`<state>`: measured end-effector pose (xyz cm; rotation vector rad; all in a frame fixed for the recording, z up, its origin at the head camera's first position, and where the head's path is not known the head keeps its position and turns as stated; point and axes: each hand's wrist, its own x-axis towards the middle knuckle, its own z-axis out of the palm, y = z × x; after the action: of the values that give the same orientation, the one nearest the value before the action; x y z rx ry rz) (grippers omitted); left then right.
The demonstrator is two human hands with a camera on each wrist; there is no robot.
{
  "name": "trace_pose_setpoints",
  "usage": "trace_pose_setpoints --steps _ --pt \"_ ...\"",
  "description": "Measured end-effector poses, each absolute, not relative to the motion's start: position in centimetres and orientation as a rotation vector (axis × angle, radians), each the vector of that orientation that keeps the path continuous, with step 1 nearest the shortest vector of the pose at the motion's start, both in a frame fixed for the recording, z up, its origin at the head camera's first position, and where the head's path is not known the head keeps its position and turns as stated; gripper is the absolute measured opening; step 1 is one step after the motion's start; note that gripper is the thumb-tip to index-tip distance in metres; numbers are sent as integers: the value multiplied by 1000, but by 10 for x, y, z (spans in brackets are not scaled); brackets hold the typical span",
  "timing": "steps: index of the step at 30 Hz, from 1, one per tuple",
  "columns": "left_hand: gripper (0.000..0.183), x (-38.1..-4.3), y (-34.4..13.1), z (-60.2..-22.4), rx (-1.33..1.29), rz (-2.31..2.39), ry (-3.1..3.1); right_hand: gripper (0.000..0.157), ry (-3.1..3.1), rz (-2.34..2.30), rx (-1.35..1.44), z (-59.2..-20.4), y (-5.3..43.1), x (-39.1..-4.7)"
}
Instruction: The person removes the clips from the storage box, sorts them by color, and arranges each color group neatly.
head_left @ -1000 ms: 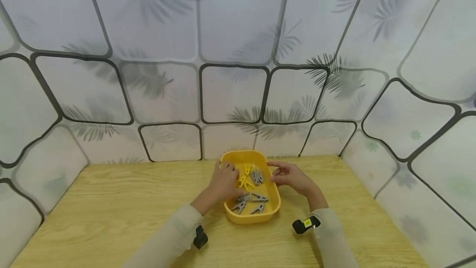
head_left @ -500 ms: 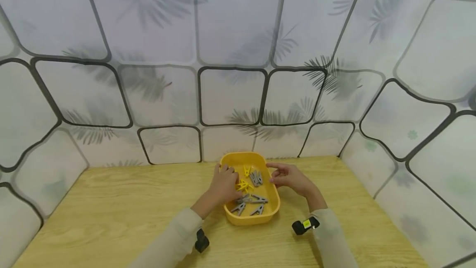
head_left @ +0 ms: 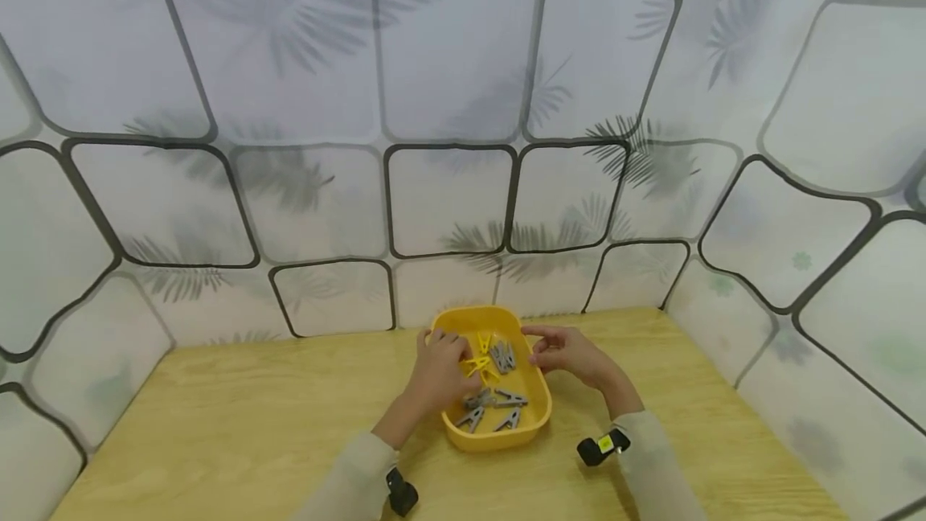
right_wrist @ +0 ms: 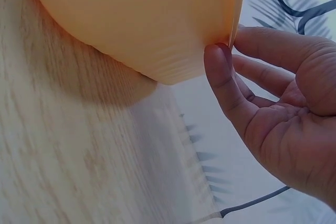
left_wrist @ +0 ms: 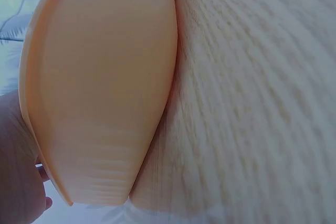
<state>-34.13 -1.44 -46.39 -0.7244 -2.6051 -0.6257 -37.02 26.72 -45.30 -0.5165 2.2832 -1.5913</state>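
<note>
A yellow plastic tray (head_left: 499, 440) sits on the wooden table in the head view. Inside it lie yellow clothespins (head_left: 484, 342) and several grey clothespins (head_left: 510, 398). My left hand (head_left: 438, 370) reaches over the left rim, with its thumb inside the tray beside a yellow clothespin. Whether those fingers hold that clothespin cannot be seen. In the left wrist view only part of the hand (left_wrist: 18, 156) shows past the rim. My right hand (head_left: 575, 356) pinches the right rim; the right wrist view has the thumb (right_wrist: 218, 64) against the outer wall and the index finger at the rim.
The light wooden table (head_left: 289, 416) extends on both sides of the tray. Behind it and to the right stand walls of pale patterned cloth (head_left: 448, 199) with dark outlines and leaf prints. A small black camera is strapped to each wrist.
The head view has tilted up, so the tray and hands appear slightly lower. Both hands keep nearly the same places at the tray, and the clothespins lie much as before.
</note>
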Motion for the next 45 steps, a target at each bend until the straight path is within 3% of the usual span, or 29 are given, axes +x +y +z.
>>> trace_pose_setpoints --steps 13,28,45 --pt "22 -336 -30 -462 -651 -812 -2314 64 2324 -1538 -543 -447 264 -367" --pt "21 -330 -99 -451 -288 -955 -2275 65 2256 -1571 -570 -451 267 -361" --pt "22 -328 -177 -454 -66 -877 -2236 64 2355 -1496 -569 -447 262 -358"
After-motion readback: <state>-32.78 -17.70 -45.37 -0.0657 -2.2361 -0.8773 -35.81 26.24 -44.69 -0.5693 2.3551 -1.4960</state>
